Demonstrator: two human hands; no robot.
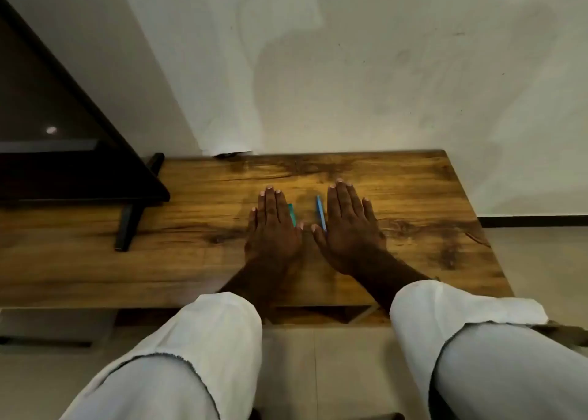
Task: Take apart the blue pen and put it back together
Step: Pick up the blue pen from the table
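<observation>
Head view first: what are the hands doing?

— Both lie palm-down on the wooden table (pixel 397 196), fingers stretched out flat and holding nothing. The left hand (pixel 273 225) and the right hand (pixel 346 228) sit side by side with a narrow gap between the thumbs.

— And the blue pen?

— The blue pen (pixel 320 212) lies on the tabletop in that gap, just beside the right hand's index finger, running roughly away from the person. It looks whole, though it is too small to be sure. A second, teal pen (pixel 292 215) lies against the inner edge of the left hand, partly hidden under it.

— Why rest the hands like that?

— My guess is a neutral pose: flat, empty palms framing the work, so either hand can reach the pen at once. Nothing looks taken apart yet, so I judge the task is at its beginning.

— Anything else nearby?

— A dark framed stand (pixel 136 196) sits on the table's left part, well apart from the hands. White sleeves (pixel 222 324) cover the forearms. Only this one view is given.
</observation>
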